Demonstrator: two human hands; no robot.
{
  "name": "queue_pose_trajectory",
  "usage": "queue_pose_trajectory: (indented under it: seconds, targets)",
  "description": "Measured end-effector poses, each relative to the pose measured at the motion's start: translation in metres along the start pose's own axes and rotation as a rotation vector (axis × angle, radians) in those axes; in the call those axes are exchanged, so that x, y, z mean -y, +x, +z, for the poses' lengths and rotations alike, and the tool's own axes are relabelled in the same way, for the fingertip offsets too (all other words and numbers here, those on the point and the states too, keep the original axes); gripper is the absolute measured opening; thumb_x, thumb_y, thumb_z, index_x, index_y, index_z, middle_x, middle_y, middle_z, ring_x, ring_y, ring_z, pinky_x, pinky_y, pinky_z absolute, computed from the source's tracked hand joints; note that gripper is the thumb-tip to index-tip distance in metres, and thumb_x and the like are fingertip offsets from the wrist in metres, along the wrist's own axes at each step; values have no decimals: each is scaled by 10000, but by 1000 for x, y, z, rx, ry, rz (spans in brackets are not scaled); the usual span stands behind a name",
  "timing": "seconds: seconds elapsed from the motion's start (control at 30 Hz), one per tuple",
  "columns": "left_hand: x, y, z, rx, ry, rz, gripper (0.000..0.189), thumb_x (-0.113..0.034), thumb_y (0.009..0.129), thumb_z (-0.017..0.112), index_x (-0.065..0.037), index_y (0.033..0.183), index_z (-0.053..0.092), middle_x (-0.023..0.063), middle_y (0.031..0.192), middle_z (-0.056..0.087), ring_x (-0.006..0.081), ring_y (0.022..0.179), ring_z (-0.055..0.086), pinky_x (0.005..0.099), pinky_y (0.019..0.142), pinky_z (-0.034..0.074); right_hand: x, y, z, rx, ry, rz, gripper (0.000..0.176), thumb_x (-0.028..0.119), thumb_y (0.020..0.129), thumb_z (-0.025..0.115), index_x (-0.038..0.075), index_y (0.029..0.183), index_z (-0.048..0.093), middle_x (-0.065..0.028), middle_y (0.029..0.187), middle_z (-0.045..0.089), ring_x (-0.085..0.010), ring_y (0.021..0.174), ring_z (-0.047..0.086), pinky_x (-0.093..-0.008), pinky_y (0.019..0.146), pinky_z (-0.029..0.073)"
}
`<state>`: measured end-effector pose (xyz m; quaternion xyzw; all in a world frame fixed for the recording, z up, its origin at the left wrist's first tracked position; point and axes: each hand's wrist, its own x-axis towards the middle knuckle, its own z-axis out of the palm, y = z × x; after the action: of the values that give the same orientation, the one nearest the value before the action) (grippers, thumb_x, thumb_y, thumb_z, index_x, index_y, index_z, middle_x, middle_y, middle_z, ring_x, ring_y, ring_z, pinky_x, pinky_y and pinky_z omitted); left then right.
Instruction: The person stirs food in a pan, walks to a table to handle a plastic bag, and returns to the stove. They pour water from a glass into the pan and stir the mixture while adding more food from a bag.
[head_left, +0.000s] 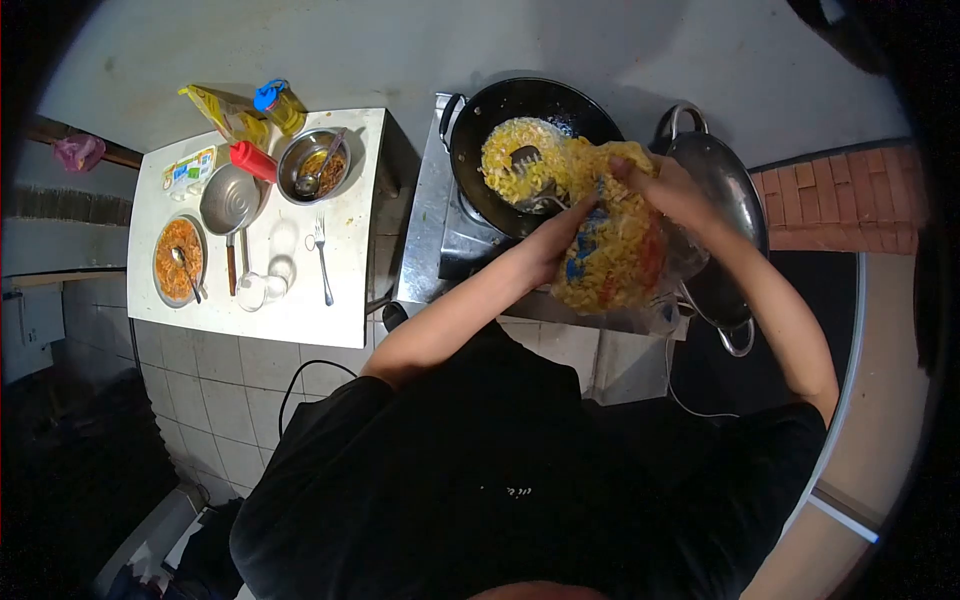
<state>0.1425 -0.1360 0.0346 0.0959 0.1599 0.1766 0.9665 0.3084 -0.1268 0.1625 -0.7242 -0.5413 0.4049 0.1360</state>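
A clear plastic bag of pasta (612,262), with blue and red print, is held tilted over the right side of a black wok (478,190). My left hand (566,236) is closed on the bag's left side. My right hand (660,188) grips the bag near its upper end, fingers bent over it. Pale yellow food pieces (512,172) lie in the wok, close to the bag's upper end. A slotted utensil (526,157) rests among them; its handle is partly hidden near the bag and my left hand.
The wok sits on a metal stove (425,235). To the right stands a second large pan (722,180). On the white table (345,300) are a plate of orange food (172,262), a small saucepan (230,198), a metal bowl (338,185), a red bottle (252,160) and a fork (323,260).
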Motion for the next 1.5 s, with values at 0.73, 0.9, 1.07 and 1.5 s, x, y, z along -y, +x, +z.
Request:
queue_pose_trajectory:
  seconds: [0.73, 0.9, 1.07, 1.5]
  targets:
    - [-8, -35, -12, 128, 368, 182, 597, -437, 1045, 509, -52, 1486, 393, 85, 1414, 535, 173, 1289, 516, 349, 1090, 431, -30, -49, 22, -145, 306, 202, 593, 516, 980, 601, 61, 1359, 562, -82, 1174, 669, -95, 755, 608, -252, 614, 486]
    - [-8, -41, -15, 144, 710, 293, 588, -389, 1050, 524, -29, 1488, 373, 91, 1397, 549, 171, 1272, 517, 338, 1068, 429, -63, -62, 33, -227, 200, -197, 456, 399, 1035, 556, 42, 1319, 573, -35, 991, 644, -63, 603, 534, -256, 464, 408]
    - [-22, -71, 3, 63, 1088, 337, 609, -386, 1034, 557, -32, 1488, 358, 119, 1390, 570, 211, 1276, 538, 362, 1070, 423, -43, -96, 37, -373, 90, -251, 264, 243, 1043, 559, 19, 1153, 645, -69, 848, 669, -71, 649, 593, -250, 558, 452]
    - [-69, -203, 6, -193, 1532, 692, 484, -328, 1035, 546, -8, 1390, 469, 206, 1242, 632, 356, 1148, 613, 427, 994, 451, 58, -131, 98, -681, -187, -532, 379, -117, 762, 448, 13, 1049, 659, -206, 881, 675, -352, 792, 704, -310, 734, 532]
